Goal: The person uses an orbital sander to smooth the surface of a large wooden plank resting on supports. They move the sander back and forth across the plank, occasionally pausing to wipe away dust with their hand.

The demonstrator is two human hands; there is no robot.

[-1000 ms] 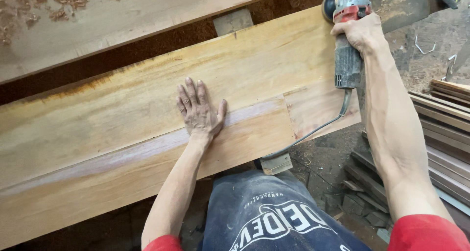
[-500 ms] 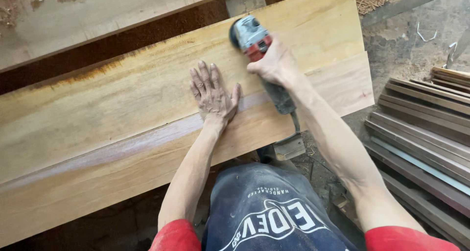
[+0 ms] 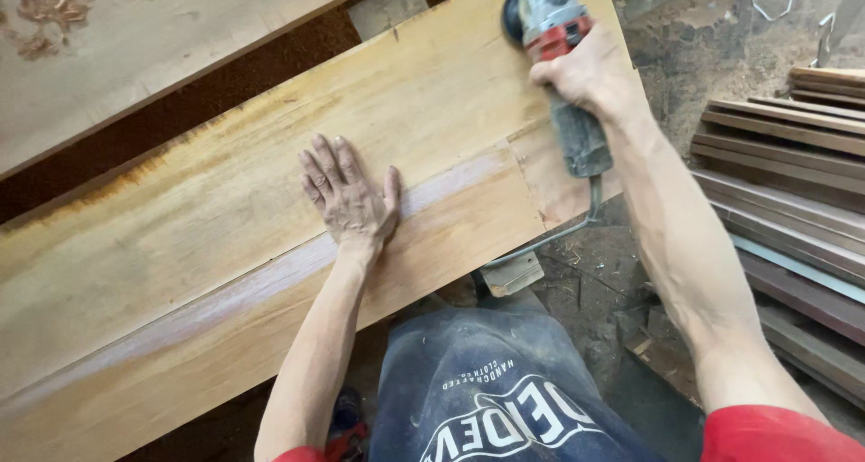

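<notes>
I've swung the angle grinder [image 3: 551, 29] back toward the plank's [image 3: 225, 237] far right end; my right hand [image 3: 586, 70] is clenched around its body. Left hand [image 3: 347, 196] lies flat, fingers spread, bracing the wide plank mid-board beside the pale seam.

Your left hand [image 3: 350, 198] lies flat on the wide plank [image 3: 225, 246] that runs across in front of you, near its middle. To the right of it, at the plank's far right end, your right hand [image 3: 586, 70] grips the power sander [image 3: 554, 43], which rests on the plank. The sander's cord [image 3: 550, 238] hangs off the plank's near edge and runs left under it, past a support block [image 3: 511, 274]. Beyond the plank, across a gap, lies a second board [image 3: 135, 56]. To your right, off the plank's end, a stack of slats [image 3: 793, 182] lies on the floor [image 3: 712, 29].
</notes>
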